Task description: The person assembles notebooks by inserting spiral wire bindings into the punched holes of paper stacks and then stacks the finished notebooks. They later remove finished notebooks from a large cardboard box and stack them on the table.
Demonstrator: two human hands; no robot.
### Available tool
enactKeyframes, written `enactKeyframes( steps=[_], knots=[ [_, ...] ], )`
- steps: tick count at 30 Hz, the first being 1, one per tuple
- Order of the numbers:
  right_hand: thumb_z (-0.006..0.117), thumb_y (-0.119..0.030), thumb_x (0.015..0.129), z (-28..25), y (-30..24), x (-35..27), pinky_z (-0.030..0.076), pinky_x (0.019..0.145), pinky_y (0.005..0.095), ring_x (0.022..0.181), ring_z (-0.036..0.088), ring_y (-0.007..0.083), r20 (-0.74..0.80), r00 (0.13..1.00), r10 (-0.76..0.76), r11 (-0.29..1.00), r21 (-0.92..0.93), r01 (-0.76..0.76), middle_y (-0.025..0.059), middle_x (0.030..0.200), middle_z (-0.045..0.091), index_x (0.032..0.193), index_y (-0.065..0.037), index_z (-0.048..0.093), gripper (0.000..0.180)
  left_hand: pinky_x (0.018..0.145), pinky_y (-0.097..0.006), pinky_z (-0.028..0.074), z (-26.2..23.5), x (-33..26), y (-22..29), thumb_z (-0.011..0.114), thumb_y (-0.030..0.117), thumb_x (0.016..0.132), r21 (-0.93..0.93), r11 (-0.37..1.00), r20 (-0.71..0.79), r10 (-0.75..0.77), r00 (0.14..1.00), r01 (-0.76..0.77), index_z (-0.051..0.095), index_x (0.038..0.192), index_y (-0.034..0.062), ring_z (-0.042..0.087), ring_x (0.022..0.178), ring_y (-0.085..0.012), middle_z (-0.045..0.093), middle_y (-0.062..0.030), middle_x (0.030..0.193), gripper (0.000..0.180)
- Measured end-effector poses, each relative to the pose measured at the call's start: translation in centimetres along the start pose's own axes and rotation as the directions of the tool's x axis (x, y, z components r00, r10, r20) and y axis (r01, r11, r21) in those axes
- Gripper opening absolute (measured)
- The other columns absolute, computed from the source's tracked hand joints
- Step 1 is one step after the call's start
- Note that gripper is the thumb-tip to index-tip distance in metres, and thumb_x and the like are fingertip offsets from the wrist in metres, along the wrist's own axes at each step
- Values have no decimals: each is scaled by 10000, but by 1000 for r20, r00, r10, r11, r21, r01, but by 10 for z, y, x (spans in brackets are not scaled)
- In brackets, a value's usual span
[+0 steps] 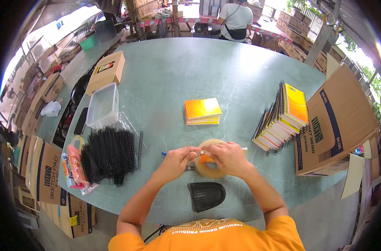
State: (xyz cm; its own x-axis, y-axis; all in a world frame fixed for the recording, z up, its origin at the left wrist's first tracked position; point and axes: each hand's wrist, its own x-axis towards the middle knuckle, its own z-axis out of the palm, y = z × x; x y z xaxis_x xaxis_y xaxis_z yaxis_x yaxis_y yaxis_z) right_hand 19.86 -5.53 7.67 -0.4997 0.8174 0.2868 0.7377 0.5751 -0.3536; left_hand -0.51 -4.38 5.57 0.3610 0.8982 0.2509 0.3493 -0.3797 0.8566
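Near the left edge of the table (pixel 165 67) stood one clear box (pixel 102 104); near the right edge, one open carton (pixel 339 125), its inside hidden. Wide table surface lay between one notebook stack (pixel 202 109) and the far edge. Left hand (pixel 181 160) and right hand (pixel 229 158) were both pinched on a small piece (pixel 202 153), hard to identify, over one tape roll (pixel 204 170).

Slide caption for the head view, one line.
Left hand and right hand close together over a tape roll, black spiral coils to the left, orange notebooks stacked beyond.
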Motion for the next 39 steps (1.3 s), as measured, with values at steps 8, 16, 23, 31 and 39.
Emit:
enactKeyframes(
  steps=[8,16,23,31,39],
  knots=[
    [575,-130,817,11,-16,16,453,634,388,771,573,291,-213,974,70,983,182,-30,79,833,542,936,-89,540,131,599,-310,459,-18,-3,11,661,162,793,165,978,77,-140,987,126,630,897,22,567,656,-195,589,-110,757,177],
    [635,-131,764,7,-10,4,465,665,380,828,585,287,-151,987,63,985,165,-38,96,921,561,986,-99,532,246,651,-410,438,30,-43,17,663,292,764,447,829,22,366,930,-337,583,998,72,559,698,-299,559,-113,793,331],
    [731,-62,705,1,52,-57,485,667,272,728,625,146,-248,861,444,725,664,-183,46,795,656,870,-6,621,206,721,-448,462,64,-67,5,637,343,776,480,844,495,-37,868,-238,520,1181,119,582,837,-343,573,-169,964,478],
    [729,-119,754,36,66,-33,483,726,238,788,579,69,-67,849,523,456,864,-213,30,863,669,947,13,661,244,748,-427,485,25,-40,44,661,208,770,399,912,212,16,977,-101,522,1133,86,574,929,-354,557,-171,1047,407],
    [721,-118,754,21,65,-26,472,754,238,831,585,86,-21,901,433,483,849,-213,41,898,670,950,-12,674,229,671,-355,487,-3,-11,46,651,39,738,655,742,102,102,990,-144,552,1189,151,582,768,-273,565,-114,886,475]
  ],
)
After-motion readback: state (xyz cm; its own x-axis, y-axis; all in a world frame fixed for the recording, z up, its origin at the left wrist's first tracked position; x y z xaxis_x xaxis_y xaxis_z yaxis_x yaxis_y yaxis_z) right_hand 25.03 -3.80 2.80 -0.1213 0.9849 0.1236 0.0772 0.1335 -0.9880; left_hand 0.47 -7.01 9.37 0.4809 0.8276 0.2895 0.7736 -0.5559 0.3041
